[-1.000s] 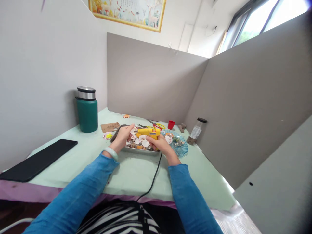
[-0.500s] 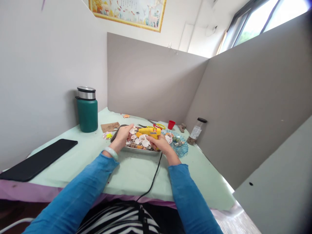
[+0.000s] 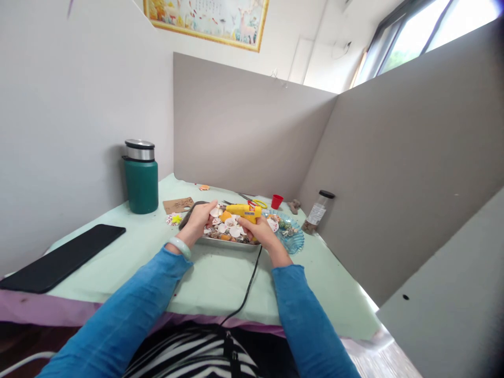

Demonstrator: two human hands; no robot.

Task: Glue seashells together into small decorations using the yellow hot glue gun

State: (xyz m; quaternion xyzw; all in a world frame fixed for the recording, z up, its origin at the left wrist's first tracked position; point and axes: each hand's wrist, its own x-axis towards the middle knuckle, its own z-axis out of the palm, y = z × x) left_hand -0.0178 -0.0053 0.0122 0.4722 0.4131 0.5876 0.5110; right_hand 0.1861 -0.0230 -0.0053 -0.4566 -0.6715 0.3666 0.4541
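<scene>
My right hand (image 3: 259,231) is wrapped round the grip of a yellow glue gun (image 3: 243,210), its nozzle pointing left. A black cord (image 3: 249,287) runs down from it over the table edge. In my left hand (image 3: 200,218) a white seashell (image 3: 216,211) is pinched, close to the nozzle tip. Both hands are above a metal tray (image 3: 232,244) heaped with shells (image 3: 235,231) of white, orange and brown. Whether glue is on the held shell is too small to tell.
A blue glass plate (image 3: 296,243) of small shells lies right of the tray. Behind are scissors (image 3: 258,203) and a red cup (image 3: 276,201). A jar (image 3: 318,211) stands at the right, a green flask (image 3: 140,181) at the left, near a black mat (image 3: 65,257). Grey partitions (image 3: 252,126) enclose the table.
The glue gun has shifted very slightly to the right. The shell in my left hand is turned a little and shows more of its face.
</scene>
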